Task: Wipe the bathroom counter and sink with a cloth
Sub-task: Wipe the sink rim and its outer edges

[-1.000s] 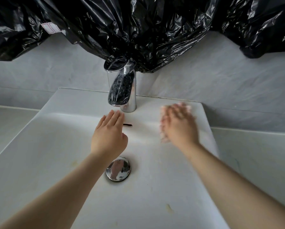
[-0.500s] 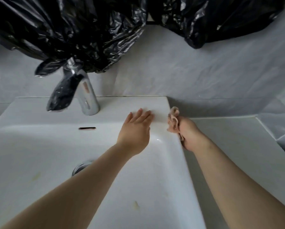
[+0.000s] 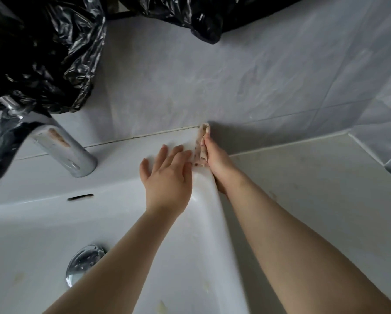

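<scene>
The white sink [image 3: 131, 214] fills the lower left, with its right rim running down the middle of the view. My right hand [image 3: 219, 163] is closed on a small pale, speckled cloth [image 3: 201, 143], pressing it against the outer side of the sink's back right corner, where the rim meets the wall. My left hand [image 3: 167, 177] lies flat with fingers spread on the rim just left of the cloth, holding nothing. The beige counter [image 3: 314, 191] stretches to the right of the sink, below my right forearm.
A chrome tap [image 3: 61, 143] stands on the back rim at left. The chrome drain plug [image 3: 83, 261] sits in the basin, and an overflow slot [image 3: 80, 197] is in the back wall. Black plastic sheeting [image 3: 38, 53] hangs above. Grey wall tiles [image 3: 235, 75] back the counter.
Both hands have moved from the basin's middle to the sink's back right corner. The right hand has pushed the cloth further back to the wall joint.
</scene>
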